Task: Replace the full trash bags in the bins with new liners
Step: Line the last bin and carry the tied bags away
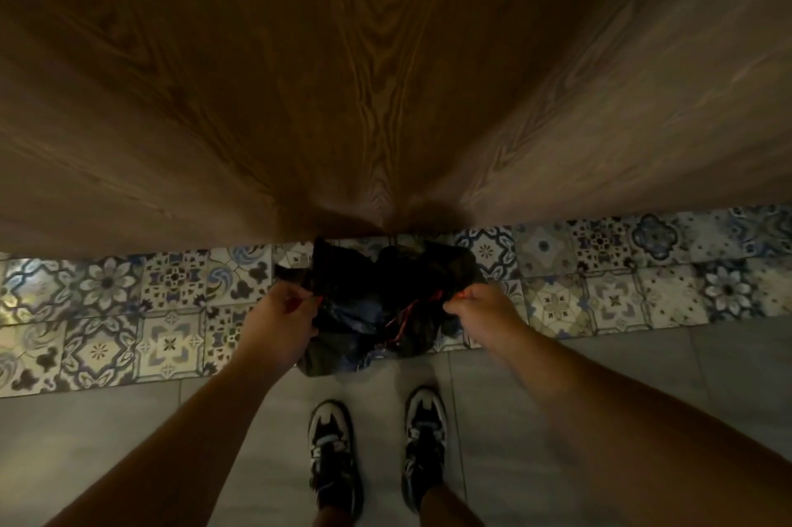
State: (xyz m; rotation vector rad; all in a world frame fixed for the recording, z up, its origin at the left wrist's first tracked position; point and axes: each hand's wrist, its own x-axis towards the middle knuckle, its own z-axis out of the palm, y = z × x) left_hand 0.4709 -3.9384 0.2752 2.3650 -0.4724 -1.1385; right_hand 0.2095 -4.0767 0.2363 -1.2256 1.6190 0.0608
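1. Far left is just floor. A strip of blue-and-white patterned tiles (pixel 107 312) runs along the foot of a big wood-grain panel (pixel 343 76), and there are plain grey tiles (pixel 107 441) nearer the person.
2. The person's left hand (pixel 285 312) is stretched out in front. Its fingers are curled in and pinching the left edge of the black trash bag (pixel 364 291), with a bit of red showing at the fingertips.
3. The bag is all crumpled and sits between the two hands. It's right up against the bottom of the wood panel, over the patterned strip. It's pretty dark down there, so it's hard to tell if it rests on the floor or hangs just off it.
4. Two black-and-white sneakers (pixel 332 453) stand on the grey tiles just behind the bag, between the forearms.
5. A red drawstring (pixel 403 318) loops loosely across the right half of the bag.
6. The right hand (pixel 482 312) has its fingers closed tight on that red string at the bag's right edge.
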